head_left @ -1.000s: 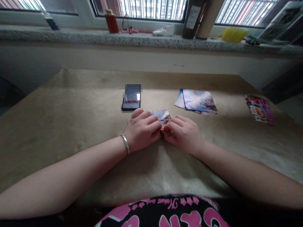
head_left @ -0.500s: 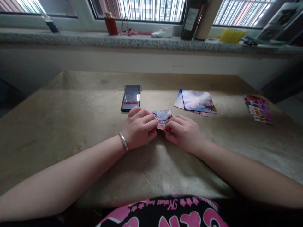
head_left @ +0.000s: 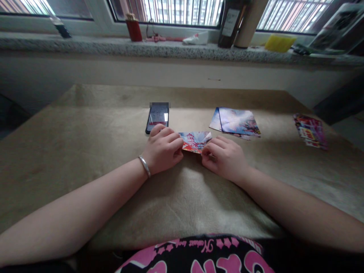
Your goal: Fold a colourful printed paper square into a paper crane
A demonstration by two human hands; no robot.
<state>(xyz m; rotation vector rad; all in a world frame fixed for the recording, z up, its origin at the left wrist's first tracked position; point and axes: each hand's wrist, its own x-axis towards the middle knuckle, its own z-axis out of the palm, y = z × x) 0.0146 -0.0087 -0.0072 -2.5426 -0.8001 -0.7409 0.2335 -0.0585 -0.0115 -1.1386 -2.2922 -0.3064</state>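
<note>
One blue-and-red printed picture card (head_left: 196, 141): spans the gap between both hands; left hand (head_left: 163, 148) pinches its left end, right hand (head_left: 225, 157) its near right corner. One smartphone (head_left: 158, 116): lies face up just beyond the left hand. Overlapping blue-toned picture sheets (head_left: 239, 120); red-and-pink printed cards (head_left: 311, 131): lie rightward on the table (head_left: 85, 132)
</note>
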